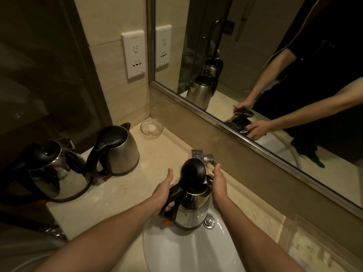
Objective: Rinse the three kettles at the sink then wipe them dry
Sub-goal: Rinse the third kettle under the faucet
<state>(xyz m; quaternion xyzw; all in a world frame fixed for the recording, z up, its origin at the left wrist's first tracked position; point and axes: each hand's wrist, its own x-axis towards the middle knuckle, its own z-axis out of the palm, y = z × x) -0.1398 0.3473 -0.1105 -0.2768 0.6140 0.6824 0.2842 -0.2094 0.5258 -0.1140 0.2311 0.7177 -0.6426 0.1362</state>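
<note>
A steel kettle (193, 210) with its black lid (193, 170) flipped up stands over the white sink (188, 250), just below the faucet (204, 157). My left hand (164, 193) grips its black handle. My right hand (219, 184) rests against the kettle's upper right side, fingers reaching toward the faucet lever. Two more steel kettles stand on the counter to the left: a matte one (120, 152) with its lid down and a shiny one (57, 173) at the far left, also with its lid down.
A small glass dish (151, 128) sits in the counter's back corner. A wall socket (134, 55) is above it. The mirror (255, 65) runs along the back wall. The sink's chrome drain plug (209, 222) shows beside the kettle. Beige counter (110, 203) surrounds the basin.
</note>
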